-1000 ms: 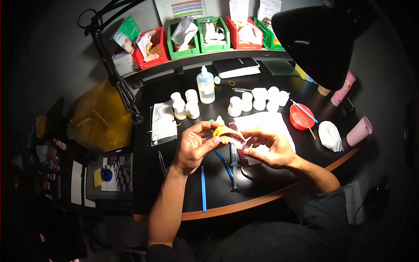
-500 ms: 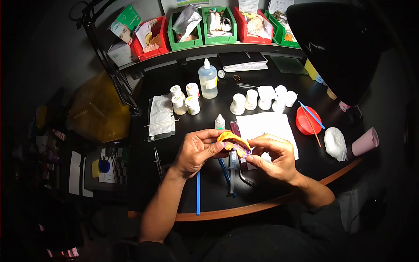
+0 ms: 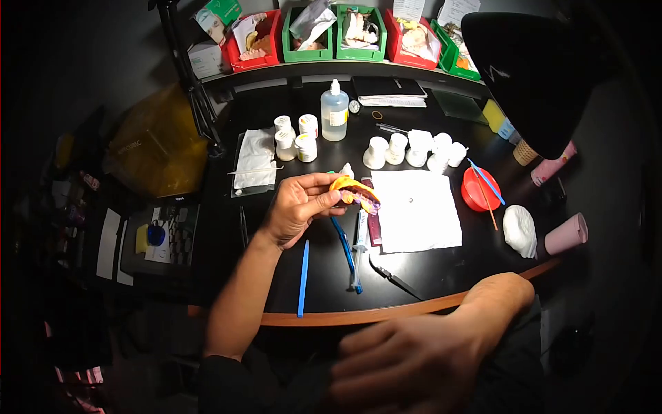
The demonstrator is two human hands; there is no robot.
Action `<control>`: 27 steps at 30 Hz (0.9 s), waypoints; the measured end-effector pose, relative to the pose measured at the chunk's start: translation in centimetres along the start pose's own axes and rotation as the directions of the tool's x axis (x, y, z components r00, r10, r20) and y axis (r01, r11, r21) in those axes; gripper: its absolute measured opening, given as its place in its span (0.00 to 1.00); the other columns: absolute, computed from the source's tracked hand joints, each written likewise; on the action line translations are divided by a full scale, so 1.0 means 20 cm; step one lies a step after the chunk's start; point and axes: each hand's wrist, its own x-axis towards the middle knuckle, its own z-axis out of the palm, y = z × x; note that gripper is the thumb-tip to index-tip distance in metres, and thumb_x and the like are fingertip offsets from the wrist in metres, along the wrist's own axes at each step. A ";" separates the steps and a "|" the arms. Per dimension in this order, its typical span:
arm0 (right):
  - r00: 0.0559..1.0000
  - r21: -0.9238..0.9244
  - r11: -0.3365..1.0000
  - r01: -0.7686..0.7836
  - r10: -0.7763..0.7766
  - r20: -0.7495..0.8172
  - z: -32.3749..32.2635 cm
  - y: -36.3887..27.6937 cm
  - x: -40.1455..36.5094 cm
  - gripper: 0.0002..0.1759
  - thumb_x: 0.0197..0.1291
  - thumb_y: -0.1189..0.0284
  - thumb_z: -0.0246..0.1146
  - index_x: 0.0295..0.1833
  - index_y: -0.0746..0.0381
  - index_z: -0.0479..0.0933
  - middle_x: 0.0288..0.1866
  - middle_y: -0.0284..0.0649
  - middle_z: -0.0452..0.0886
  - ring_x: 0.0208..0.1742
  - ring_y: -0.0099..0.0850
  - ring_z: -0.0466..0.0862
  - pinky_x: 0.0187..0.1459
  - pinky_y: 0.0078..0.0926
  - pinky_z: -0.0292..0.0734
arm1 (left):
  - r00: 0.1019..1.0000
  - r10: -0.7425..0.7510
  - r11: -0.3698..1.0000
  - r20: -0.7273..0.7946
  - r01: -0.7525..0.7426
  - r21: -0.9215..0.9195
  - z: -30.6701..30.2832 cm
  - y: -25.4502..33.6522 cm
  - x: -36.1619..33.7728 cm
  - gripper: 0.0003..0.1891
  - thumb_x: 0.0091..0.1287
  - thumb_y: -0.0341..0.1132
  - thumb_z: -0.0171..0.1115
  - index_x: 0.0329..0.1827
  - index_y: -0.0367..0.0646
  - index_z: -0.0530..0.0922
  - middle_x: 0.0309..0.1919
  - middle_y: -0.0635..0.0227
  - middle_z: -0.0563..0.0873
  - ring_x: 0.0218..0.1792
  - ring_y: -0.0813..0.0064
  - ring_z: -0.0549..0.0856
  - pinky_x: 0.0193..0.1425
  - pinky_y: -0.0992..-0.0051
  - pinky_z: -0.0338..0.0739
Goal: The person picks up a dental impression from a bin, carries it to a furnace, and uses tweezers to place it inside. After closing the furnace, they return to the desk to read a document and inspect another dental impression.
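An orange horseshoe-shaped impression tray with purple filling (image 3: 354, 192) is clamped between thumb and fingertips of the left hand (image 3: 296, 207) just left of the white paper sheet (image 3: 417, 210), seemingly for inspection, while the blurred right hand (image 3: 407, 362), fingers loosely apart and empty, would be needed at the tray for finer work.

The dental tray (image 3: 353, 192) in the left hand (image 3: 296, 207) is orange with a purple lining, over a black tabletop (image 3: 441, 276) with a brown wooden near edge. Beside it lie a plain white paper sheet (image 3: 417, 210), a blue stick (image 3: 303, 278) and a dark red tube (image 3: 374, 224), and to the right are a red bowl (image 3: 479, 188), a white lump (image 3: 520, 231) and a pink cup (image 3: 565, 234). At the far side stand white jars (image 3: 293, 138), a clear bottle (image 3: 334, 114) with a yellow label, a red bin (image 3: 258, 34) and a green bin (image 3: 358, 31), with a yellow bag (image 3: 148, 148) at the left and a black lamp shade (image 3: 531, 62) at the right.
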 end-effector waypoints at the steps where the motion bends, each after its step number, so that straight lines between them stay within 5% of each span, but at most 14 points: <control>1: 0.998 0.015 0.998 0.056 -0.056 0.034 0.01 -0.02 0.05 0.09 0.67 0.72 0.62 0.47 0.66 0.78 0.39 0.44 0.79 0.32 0.33 0.80 0.33 0.29 0.76 | 1.000 0.016 1.000 -0.015 -0.016 0.006 -0.01 0.00 0.00 0.18 0.72 0.25 0.64 0.64 0.30 0.77 0.55 0.53 0.87 0.52 0.71 0.90 0.54 0.75 0.90; 3: 0.989 -0.045 0.989 0.140 -0.137 0.062 0.01 -0.07 0.16 0.06 0.69 0.73 0.61 0.38 0.64 0.76 0.31 0.38 0.74 0.27 0.29 0.75 0.30 0.27 0.69 | 1.000 0.013 1.000 -0.026 -0.013 0.009 -0.02 0.00 0.01 0.19 0.72 0.25 0.64 0.64 0.29 0.77 0.55 0.53 0.87 0.52 0.72 0.90 0.54 0.76 0.90; 6: 0.952 -0.008 0.989 0.146 -0.143 -0.271 0.25 -0.07 0.09 0.07 0.69 0.71 0.60 0.37 0.61 0.74 0.29 0.37 0.69 0.23 0.29 0.70 0.26 0.28 0.61 | 0.999 0.015 1.000 -0.048 -0.014 0.020 -0.02 0.00 0.01 0.19 0.72 0.24 0.64 0.64 0.29 0.77 0.55 0.54 0.87 0.52 0.73 0.90 0.53 0.77 0.90; 13: 0.942 -0.417 0.899 0.137 -0.248 -0.225 0.22 -0.07 -0.08 0.10 0.64 0.69 0.65 0.46 0.64 0.77 0.41 0.45 0.82 0.30 0.31 0.80 0.30 0.28 0.72 | 0.997 0.057 0.998 -0.044 -0.056 0.030 -0.04 0.00 0.01 0.18 0.73 0.24 0.63 0.65 0.29 0.77 0.54 0.54 0.87 0.50 0.73 0.90 0.52 0.77 0.90; 16: 0.972 -0.376 0.926 -0.037 -0.054 -0.229 0.12 -0.12 -0.19 0.13 0.60 0.76 0.69 0.50 0.67 0.82 0.42 0.49 0.86 0.31 0.31 0.84 0.26 0.24 0.73 | 0.995 0.071 0.997 -0.076 -0.069 0.026 -0.07 0.00 0.00 0.18 0.72 0.26 0.65 0.64 0.30 0.78 0.54 0.55 0.87 0.49 0.72 0.90 0.52 0.76 0.90; 18: 0.879 -0.340 0.861 -0.378 0.219 -0.423 0.13 -0.13 -0.32 0.18 0.53 0.80 0.75 0.49 0.65 0.79 0.39 0.47 0.87 0.31 0.34 0.88 0.29 0.26 0.80 | 0.988 0.108 0.994 -0.114 -0.109 0.003 -0.06 0.04 -0.01 0.18 0.72 0.26 0.65 0.63 0.30 0.79 0.54 0.55 0.87 0.48 0.73 0.90 0.52 0.76 0.90; 20: 0.726 -0.251 0.814 -0.524 0.273 -0.631 0.19 -0.09 -0.46 0.19 0.53 0.82 0.76 0.48 0.64 0.77 0.34 0.42 0.86 0.32 0.30 0.88 0.32 0.25 0.81 | 0.977 0.159 0.987 -0.142 -0.156 0.030 -0.05 0.08 -0.02 0.18 0.71 0.26 0.65 0.63 0.29 0.79 0.52 0.56 0.88 0.47 0.74 0.90 0.52 0.77 0.89; 27: 0.488 -0.011 0.722 -0.692 0.456 -0.744 0.31 -0.08 -0.91 0.12 0.53 0.86 0.71 0.44 0.66 0.81 0.34 0.40 0.86 0.33 0.23 0.86 0.34 0.19 0.78 | 0.941 0.298 0.944 -0.163 -0.266 0.194 0.21 0.13 -0.30 0.20 0.70 0.25 0.66 0.62 0.26 0.78 0.50 0.55 0.89 0.48 0.74 0.89 0.57 0.77 0.85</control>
